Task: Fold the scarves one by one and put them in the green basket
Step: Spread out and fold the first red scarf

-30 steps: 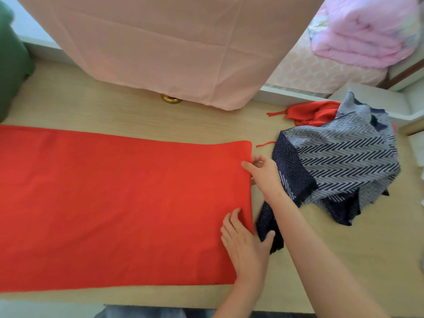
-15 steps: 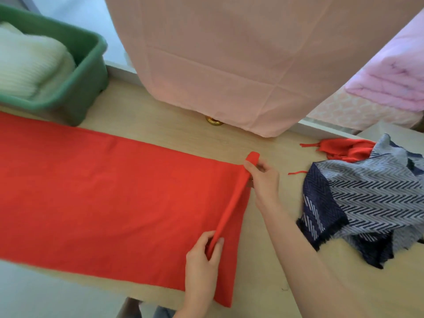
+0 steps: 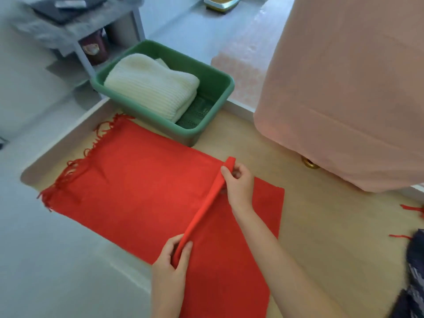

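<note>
A red scarf [image 3: 137, 187] lies flat on the wooden table, its fringe at the left end. My left hand [image 3: 169, 267] pinches the near corner of its right edge and my right hand [image 3: 238, 184] pinches the far corner. Between them the edge is lifted and drawn leftward over the cloth. The green basket [image 3: 213, 83] stands at the table's far left and holds a folded cream knit scarf [image 3: 149, 84]. A dark blue patterned scarf [image 3: 415, 271] shows at the right edge, partly out of frame.
A pink cloth [image 3: 344, 88] hangs over the table's far right side, with a small brass object [image 3: 309, 162] below its hem. Red fringe strands [image 3: 413, 208] lie at the right edge. A grey shelf unit [image 3: 75, 37] stands beyond the table's left end.
Both hands have carried the scarf's right edge further left over the cloth. The view has swung left, bringing the whole basket and the fringed end into sight.
</note>
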`<state>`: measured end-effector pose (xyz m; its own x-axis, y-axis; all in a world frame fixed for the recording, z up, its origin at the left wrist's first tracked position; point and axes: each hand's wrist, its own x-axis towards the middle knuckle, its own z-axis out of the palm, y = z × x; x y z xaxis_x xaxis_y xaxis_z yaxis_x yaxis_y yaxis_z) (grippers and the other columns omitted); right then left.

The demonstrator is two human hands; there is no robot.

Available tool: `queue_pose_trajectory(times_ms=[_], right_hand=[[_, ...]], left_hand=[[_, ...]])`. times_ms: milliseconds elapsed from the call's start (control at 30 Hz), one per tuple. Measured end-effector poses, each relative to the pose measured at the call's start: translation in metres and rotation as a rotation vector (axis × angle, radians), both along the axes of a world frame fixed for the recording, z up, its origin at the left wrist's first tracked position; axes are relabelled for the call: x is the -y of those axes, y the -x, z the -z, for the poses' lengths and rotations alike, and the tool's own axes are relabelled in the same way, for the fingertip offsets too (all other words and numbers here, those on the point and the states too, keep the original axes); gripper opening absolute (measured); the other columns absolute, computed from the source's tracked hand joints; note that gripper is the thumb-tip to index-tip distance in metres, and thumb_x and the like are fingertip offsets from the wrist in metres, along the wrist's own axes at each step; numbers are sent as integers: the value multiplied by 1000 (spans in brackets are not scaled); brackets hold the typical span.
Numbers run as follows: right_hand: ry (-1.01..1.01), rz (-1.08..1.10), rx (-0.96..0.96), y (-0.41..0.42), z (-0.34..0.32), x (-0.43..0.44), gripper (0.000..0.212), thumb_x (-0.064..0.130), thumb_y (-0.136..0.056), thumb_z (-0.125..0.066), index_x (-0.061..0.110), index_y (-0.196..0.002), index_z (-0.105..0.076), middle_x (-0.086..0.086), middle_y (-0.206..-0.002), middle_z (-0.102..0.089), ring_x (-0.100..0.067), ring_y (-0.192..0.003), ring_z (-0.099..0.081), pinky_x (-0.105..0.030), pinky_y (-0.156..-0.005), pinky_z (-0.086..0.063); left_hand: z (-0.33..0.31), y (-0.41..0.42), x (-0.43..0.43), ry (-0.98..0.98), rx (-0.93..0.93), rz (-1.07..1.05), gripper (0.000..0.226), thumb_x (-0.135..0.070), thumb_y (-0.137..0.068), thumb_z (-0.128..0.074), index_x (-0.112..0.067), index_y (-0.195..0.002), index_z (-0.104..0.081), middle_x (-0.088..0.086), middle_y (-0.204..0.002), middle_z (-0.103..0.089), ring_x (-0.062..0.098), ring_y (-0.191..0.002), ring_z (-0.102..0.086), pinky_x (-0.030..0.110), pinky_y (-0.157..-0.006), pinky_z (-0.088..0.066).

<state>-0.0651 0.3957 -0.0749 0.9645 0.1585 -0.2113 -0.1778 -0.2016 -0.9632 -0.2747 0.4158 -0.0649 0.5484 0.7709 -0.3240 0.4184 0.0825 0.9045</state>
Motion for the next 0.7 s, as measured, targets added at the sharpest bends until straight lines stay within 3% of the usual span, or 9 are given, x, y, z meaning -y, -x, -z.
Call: queue_pose_trajectory(times_ms=[100, 267, 367, 467, 533, 700], right_hand=[[7, -37, 69, 20, -3, -66, 18, 9, -86, -65, 18, -73, -56, 0, -67, -58, -11, -63, -54, -38, -64, -49], [-47, -53, 112, 48, -9, -167, 19, 13, -90, -62, 24, -76, -55, 6, -64, -57, -24, -61, -56, -42, -51, -53], [-52, -45, 140, 53, -12, -224, 18, 15, -89, -63, 25, -76, -55, 13, -62, -58, -16, -61, -56, -46, -61, -53], [-14, -42, 174, 52, -10, -275, 7, 15, -89, -62, 17, -83, -58, 13, -66, -56, -9, -66, -55, -40, -73, -49], [40, -54, 179, 48, -5, -302, 5, 18, -90, -60, 14, -88, -59, 14, -69, -55, -12, -72, -55, -33, -73, -44], [279, -143, 167, 33, 23, -345, 11, 23, -94, -55, 13, -91, -57, 8, -73, -54, -19, -78, -56, -32, -70, -42]], left_hand=[[-2, 17, -57, -12, -9, -51, 28, -14, -85, -69, -42, -87, -64, -21, -80, -67, -8, -77, -60, 3, -69, -41], [-11, 35, -143, -67, 21, -91, 14, -16, -90, -64, -28, -85, -67, -27, -84, -67, -11, -84, -60, 2, -72, -40], [-16, 40, -194, -107, 34, -130, 10, -19, -91, -62, -27, -88, -67, -27, -86, -67, -8, -86, -60, 5, -74, -42], [-13, 41, -246, -172, -6, -129, 12, -21, -91, -61, -32, -89, -65, -28, -91, -66, -11, -88, -58, 4, -75, -40], [-4, 38, -279, -220, -76, -118, 12, -24, -92, -60, -35, -93, -64, -26, -90, -67, -14, -90, -56, 1, -75, -36], [38, 26, -337, -364, -312, -97, 19, -28, -97, -53, -24, -112, -66, -8, -105, -68, 13, -97, -61, 26, -78, -39]])
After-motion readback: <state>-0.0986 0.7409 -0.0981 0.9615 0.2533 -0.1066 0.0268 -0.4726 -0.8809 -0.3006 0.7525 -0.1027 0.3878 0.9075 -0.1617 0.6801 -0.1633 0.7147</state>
